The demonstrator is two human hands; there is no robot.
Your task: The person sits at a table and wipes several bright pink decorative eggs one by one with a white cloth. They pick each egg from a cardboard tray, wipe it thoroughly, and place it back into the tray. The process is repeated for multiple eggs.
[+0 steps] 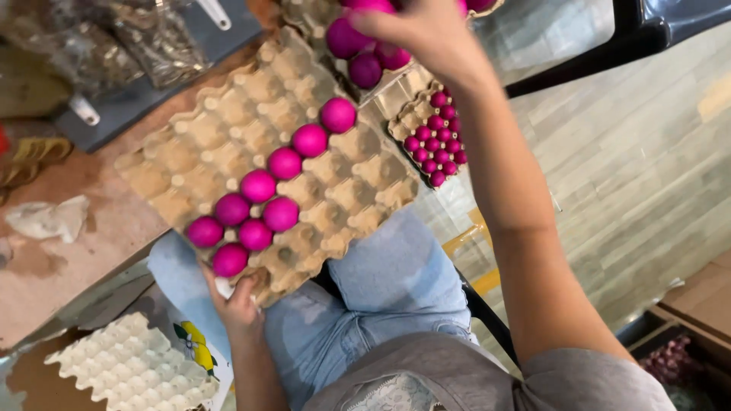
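Rough brown pulp formed the dimpled egg tray [228, 144] on the lap, holding smooth, round pink eggs [270, 190] in a diagonal line. The left hand [237, 304] clasped its near edge. The right hand [422, 27], arm stretched far, closed fingers over eggs [365, 57] in another tray.

Worn brown table [53, 266], crumpled white cloth [47, 219] lying on it, dark tray [145, 99] with clear plastic bags [114, 38], wooden plank floor [640, 167] beyond
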